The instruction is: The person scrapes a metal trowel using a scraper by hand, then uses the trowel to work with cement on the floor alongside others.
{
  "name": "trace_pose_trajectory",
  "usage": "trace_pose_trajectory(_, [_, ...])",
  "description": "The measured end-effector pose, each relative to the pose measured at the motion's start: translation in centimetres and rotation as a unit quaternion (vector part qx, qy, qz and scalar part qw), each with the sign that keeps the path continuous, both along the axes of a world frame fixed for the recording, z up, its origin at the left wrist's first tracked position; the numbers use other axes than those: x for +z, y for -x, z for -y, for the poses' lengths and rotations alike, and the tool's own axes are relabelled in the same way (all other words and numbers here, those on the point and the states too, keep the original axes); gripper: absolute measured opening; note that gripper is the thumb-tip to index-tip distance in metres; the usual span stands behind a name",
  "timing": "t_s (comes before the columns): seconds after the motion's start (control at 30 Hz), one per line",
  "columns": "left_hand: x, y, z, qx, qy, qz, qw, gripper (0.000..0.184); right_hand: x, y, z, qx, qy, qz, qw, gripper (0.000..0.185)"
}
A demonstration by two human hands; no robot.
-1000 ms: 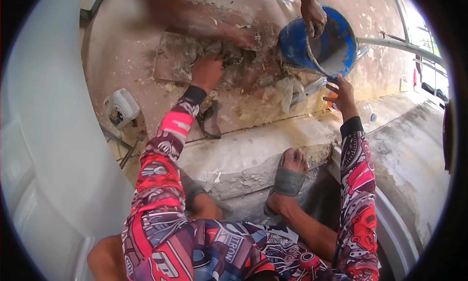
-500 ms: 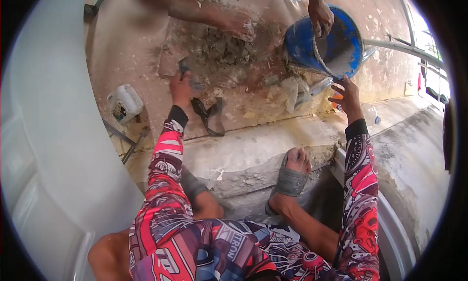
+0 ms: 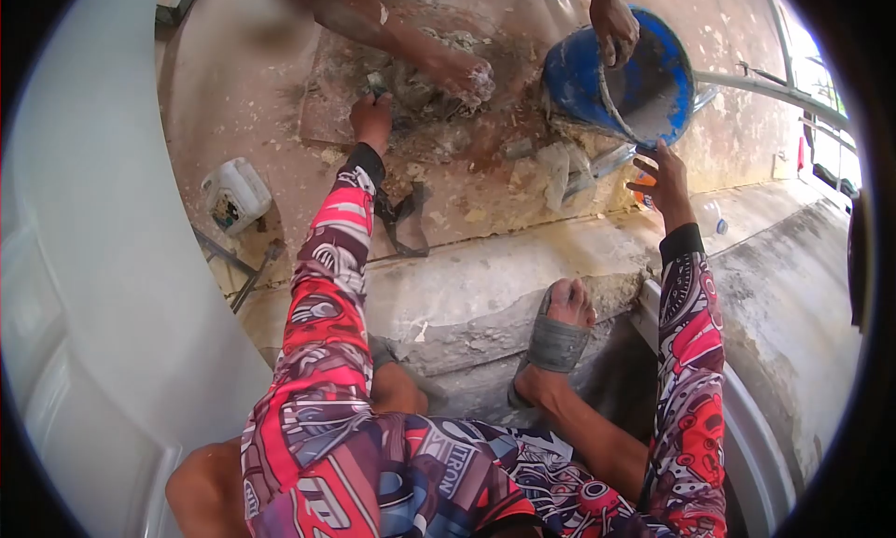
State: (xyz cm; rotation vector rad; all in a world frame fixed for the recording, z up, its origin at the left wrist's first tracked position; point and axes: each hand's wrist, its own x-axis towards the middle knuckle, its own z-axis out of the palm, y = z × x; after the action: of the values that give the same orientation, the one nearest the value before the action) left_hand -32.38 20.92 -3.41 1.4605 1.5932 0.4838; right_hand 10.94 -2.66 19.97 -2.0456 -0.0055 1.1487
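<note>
My left hand (image 3: 371, 123) is closed around a small trowel (image 3: 376, 83) at the left edge of a grey mortar heap (image 3: 420, 95). Much of the tool is hidden by the hand. At the right, my right hand (image 3: 670, 185) has its fingertips at the lower rim of a tilted blue bucket (image 3: 583, 85), with the other fingers spread. The bucket is smeared with grey inside. A co-worker's hand (image 3: 613, 32) grips its upper rim. The co-worker's other limb (image 3: 462, 76), coated in mortar at its end, rests on the heap.
A white jug (image 3: 237, 195) stands at the left. A dark strap (image 3: 404, 221) and a crumpled plastic bag (image 3: 563, 174) lie near the ledge (image 3: 485, 277). A bottle with an orange label (image 3: 644, 185) is beside my right hand. A metal bar (image 3: 775, 90) runs at the right.
My left hand has moved up and slightly right with the trowel, to the mortar's edge. The co-worker's mortar-coated limb has shifted down a little. My right hand stays at the bucket.
</note>
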Motion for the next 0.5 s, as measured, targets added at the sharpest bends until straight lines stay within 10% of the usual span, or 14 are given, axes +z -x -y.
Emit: trace_pose_trajectory(0.5, [11.2, -4.2, 2.9, -0.323, -0.232, -0.204, 0.894, 0.012, 0.3, 0.3, -0.5, -0.023, 0.013, 0.007, 1.000, 0.045])
